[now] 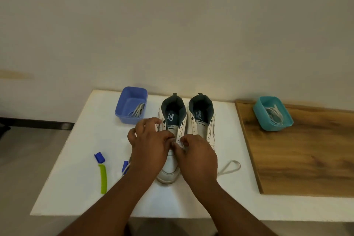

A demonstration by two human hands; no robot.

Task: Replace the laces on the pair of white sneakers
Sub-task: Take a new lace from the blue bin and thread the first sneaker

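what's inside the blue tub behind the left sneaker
The blue tub holds a small bundle of pale laces against its right side. Its near wall hides part of the floor.

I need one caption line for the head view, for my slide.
Both hands thread a white lace through the left sneaker, beside its unlaced partner.

A green-handled brush with a blue head (pixel 102 173) lies at lower left on the white table (pixel 76 188); a wooden board (pixel 306 159) sits at right.
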